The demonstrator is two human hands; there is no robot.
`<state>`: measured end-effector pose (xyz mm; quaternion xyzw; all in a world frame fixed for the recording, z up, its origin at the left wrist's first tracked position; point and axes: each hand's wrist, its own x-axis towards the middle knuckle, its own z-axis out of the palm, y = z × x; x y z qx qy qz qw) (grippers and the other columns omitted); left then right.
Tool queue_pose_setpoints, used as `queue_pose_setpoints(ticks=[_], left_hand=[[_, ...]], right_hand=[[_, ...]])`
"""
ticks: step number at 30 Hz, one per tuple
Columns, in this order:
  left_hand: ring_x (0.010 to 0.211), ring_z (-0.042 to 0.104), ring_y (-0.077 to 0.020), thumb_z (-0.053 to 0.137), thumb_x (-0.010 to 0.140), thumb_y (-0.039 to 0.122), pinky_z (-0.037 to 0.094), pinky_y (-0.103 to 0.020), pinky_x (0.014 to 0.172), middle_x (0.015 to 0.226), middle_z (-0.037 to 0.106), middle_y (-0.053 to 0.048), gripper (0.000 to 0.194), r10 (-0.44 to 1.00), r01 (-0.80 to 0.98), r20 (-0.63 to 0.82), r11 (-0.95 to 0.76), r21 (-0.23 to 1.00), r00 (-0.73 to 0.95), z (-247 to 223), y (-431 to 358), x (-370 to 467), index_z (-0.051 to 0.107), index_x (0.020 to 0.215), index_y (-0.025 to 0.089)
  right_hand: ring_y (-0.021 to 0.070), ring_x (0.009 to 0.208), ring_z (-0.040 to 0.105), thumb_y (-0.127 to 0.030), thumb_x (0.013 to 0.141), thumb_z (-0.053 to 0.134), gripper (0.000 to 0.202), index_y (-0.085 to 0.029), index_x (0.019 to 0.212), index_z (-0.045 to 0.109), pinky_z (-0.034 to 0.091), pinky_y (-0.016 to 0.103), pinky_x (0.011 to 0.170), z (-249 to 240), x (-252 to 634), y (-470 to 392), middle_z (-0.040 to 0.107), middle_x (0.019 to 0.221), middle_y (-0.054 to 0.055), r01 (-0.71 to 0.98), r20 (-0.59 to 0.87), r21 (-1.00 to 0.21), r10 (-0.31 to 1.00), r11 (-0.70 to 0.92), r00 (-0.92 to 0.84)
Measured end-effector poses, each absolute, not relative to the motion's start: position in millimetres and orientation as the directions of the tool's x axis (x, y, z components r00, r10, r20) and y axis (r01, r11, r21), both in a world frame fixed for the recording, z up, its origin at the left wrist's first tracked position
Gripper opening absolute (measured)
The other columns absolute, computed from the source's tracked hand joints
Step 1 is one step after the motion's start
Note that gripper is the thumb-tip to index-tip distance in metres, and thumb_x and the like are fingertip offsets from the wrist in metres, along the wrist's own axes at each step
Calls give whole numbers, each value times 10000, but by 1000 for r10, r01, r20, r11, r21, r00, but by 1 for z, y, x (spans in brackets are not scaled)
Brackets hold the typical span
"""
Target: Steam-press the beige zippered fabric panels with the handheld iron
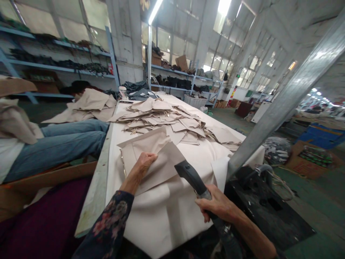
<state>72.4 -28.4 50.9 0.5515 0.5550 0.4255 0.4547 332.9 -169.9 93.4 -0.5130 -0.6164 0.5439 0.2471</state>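
A beige fabric piece [164, 162] is pinched by my left hand [142, 165], its fingers closed on the upper left part. Under and behind it lies another beige piece [142, 141] with a folded edge. My right hand [215, 203] is wrapped round the handle of a black nozzle tool [192, 177]. The tool's flat tip is at the right corner of the fabric piece; whether they touch I cannot tell. Farther up the white-covered table [161, 216] lie several loose stacks of beige pieces [161, 115].
A slanted metal post [280, 97] rises at the table's right edge, beside a black machine [264, 208]. At the left sits a person in jeans [72, 147], near more beige cloth [88, 104]. A cardboard box [54, 180] stands below. Blue shelves [61, 64] line the wall.
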Motion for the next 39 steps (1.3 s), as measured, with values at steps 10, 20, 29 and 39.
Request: queue_pose_setpoints(ticks=[10,20,29,39], left_hand=[[436,280,-73,548,643,474,184,-222,439,447,316,64,352,957,202,-21,-39,979,289,41,-43,74,453,497,169],[511,315,-115,430,676,344,182,-249,486,461,233,37,296,990,587,138,-93,804,-33,18,-14,61,345,434,196],[515,350,-120,434,691,287,206,-253,500,461,272,29,284,989,652,145,-87,753,-36,8,-6,63,364,432,192],[681,524,-178,446,765,401,343,-255,614,647,534,-12,291,986,703,140,-161,693,88,7,-19,62,588,686,159]], right_hand=[[92,376,503,-179,725,523,60,-155,677,498,447,190,383,90,302,-135,535,455,-44,408,-199,-913,904,-30,-379],[104,414,532,-280,781,544,208,-146,626,505,464,210,456,108,347,-143,551,463,-14,472,-131,-881,977,-36,-171],[116,411,547,-279,785,538,184,-146,663,502,481,228,455,101,359,-181,547,456,-23,401,-317,-895,910,-195,-266],[98,384,540,-239,741,533,137,-145,647,497,451,186,394,73,309,-136,548,471,-32,470,-337,-868,886,-162,-318]])
